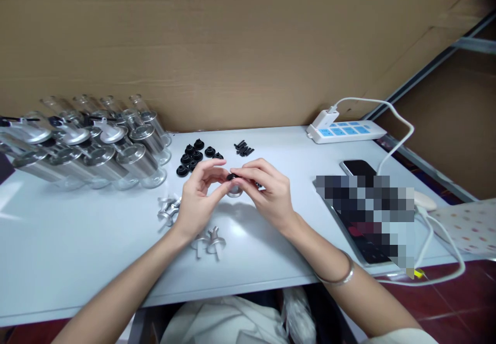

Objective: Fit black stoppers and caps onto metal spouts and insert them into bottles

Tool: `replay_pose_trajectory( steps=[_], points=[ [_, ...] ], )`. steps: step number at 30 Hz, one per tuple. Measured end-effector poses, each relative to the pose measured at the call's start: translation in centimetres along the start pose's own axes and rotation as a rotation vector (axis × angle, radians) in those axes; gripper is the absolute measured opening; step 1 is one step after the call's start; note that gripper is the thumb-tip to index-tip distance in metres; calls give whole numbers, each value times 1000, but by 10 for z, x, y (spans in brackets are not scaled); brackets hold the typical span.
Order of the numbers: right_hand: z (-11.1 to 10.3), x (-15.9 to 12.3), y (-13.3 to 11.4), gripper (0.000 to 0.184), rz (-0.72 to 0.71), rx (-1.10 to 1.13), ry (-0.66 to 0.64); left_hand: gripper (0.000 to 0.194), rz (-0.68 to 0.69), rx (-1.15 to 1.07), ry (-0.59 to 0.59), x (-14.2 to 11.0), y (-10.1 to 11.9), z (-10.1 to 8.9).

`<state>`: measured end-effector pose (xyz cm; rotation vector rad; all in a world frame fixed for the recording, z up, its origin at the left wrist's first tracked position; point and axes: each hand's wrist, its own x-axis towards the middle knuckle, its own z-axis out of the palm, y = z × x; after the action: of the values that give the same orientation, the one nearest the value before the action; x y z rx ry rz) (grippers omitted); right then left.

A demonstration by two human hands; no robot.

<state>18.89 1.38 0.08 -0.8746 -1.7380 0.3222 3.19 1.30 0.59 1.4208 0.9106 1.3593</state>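
My left hand [199, 194] and my right hand [270, 193] meet over the middle of the table. Between their fingertips is a metal pour spout [234, 191], its round silver rim showing below my thumbs. A small black piece [231, 177] sits at its top, pinched by my right thumb and fingers. Left fingers curl round the far side, with the thumb against the spout. My fingers partly hide both pieces. More metal pour spouts [216, 243] lie near my left wrist, and others [169, 210] just left of it. Black stoppers [197, 156] stand beyond my left hand.
Several glass bottles with metal sleeves [134, 160] crowd the back left, some topped with spouts. Thin black parts [244, 149] lie at the back. On the right are a power strip [349, 131], a phone [358, 168], a tablet [364, 246] and white cables [411, 127].
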Motion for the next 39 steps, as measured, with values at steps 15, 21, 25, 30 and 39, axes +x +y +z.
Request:
replay_pose_trajectory(
  steps=[15,21,25,30,39],
  points=[
    [-1,9,-7,14,538,545,-85,11,90,102,2,-3,-4,-3],
    [0,10,-8,16,632,637,-71,10,85,109,-11,-3,-5,-4],
    [1,9,-9,16,630,647,-65,11,125,152,-25,-3,-4,-3],
    [1,10,-11,15,605,640,-38,16,103,88,-31,-3,-2,-3],
    [-4,11,-7,7,566,457,-32,16,107,72,-49,-3,-2,-2]
  ],
)
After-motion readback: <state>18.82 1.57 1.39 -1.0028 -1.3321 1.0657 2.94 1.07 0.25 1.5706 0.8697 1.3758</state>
